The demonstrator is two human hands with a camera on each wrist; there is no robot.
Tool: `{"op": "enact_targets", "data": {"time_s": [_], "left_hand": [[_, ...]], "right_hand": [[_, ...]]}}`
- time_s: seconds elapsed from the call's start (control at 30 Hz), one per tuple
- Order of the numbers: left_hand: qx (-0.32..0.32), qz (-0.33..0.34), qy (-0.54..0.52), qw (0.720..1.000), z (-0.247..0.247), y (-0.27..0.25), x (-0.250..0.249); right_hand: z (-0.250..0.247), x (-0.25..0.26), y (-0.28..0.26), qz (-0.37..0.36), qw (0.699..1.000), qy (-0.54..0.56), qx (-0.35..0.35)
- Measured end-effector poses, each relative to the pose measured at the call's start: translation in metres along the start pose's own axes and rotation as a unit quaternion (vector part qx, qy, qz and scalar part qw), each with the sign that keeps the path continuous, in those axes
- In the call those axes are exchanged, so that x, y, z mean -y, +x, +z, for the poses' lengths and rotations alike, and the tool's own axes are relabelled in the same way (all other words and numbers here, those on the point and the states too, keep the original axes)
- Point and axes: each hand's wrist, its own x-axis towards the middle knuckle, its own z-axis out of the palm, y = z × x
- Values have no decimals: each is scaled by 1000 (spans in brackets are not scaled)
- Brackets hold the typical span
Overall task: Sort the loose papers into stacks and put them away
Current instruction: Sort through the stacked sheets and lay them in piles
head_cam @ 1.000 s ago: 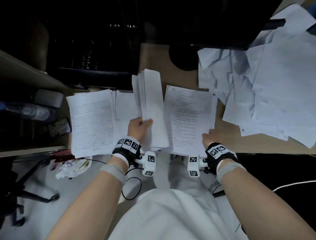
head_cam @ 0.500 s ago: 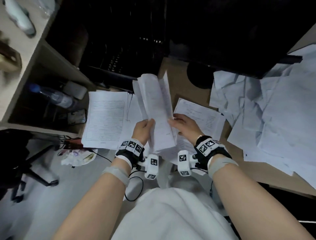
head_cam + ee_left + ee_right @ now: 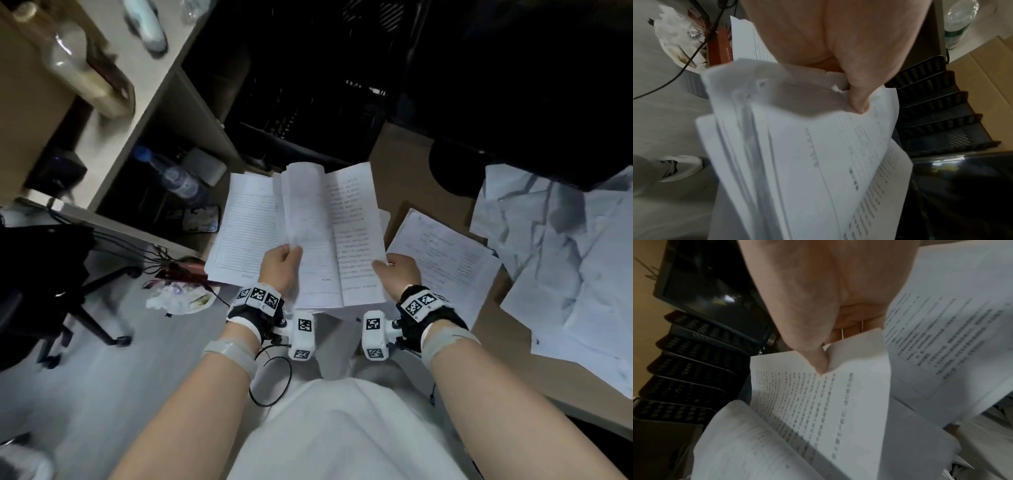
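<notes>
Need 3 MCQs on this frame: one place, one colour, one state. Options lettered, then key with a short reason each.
1. Where is the printed sheet that the right hand pinches?
A. right of the held bundle
B. on the floor
C. inside the tray

2. What colour is the tiered file tray?
A. white
B. red
C. black

3. What is the left hand doing?
A. hanging idle
B. gripping the bundle
C. pressing flat on the desk

Key: 1 A, the head view shows the sheet peeled to the right of the bundle; 2 C, both wrist views show dark mesh tiers; 3 B, the thumb clamps the bundle's lower edge.
</notes>
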Motion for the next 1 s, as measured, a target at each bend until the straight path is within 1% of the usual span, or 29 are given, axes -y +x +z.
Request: {"op": "enact_targets", "data": {"time_s": [0.07,0.17,0.23,0.3,0.4,0.43,0.5,0.6,0.7,0.8,0.87,0.93,0.97,1.0], "left_hand": [[19,-3,4,1000,-19,10,9],[70,-5,9,997,-44,23,18],[83,3,26,996,-53,32,23],[77,10,32,997,-52,39,24],[81,21,44,996,-40,45,19],[92,23,41,995,-33,45,14],[118,29,33,992,-17,43,7],[149,34,24,988,12,35,-2],[165,21,23,986,39,22,-7],[158,11,32,987,60,9,-9],[140,-6,31,990,73,0,-10],[113,-16,23,993,84,-6,-12],[99,-16,26,995,88,-9,-13],[86,-14,30,996,92,-10,-15]], "right_hand": [[15,6,1,6,1000,14,4],[37,16,3,3,1000,7,14],[45,18,2,13,1000,-5,-11],[45,11,-2,41,997,-13,-57],[29,-11,-10,124,983,-4,-137],[22,-22,-13,151,975,1,-164],[4,-37,-24,203,960,4,-192],[-25,-55,-39,271,940,14,-208],[-38,-74,-52,306,935,22,-178],[-44,-100,-48,304,936,30,-173],[-44,-116,-40,308,934,37,-177],[-48,-118,-40,299,933,-24,-198],[-51,-113,-39,276,933,-41,-228],[-54,-106,-38,233,941,-27,-246]]}}
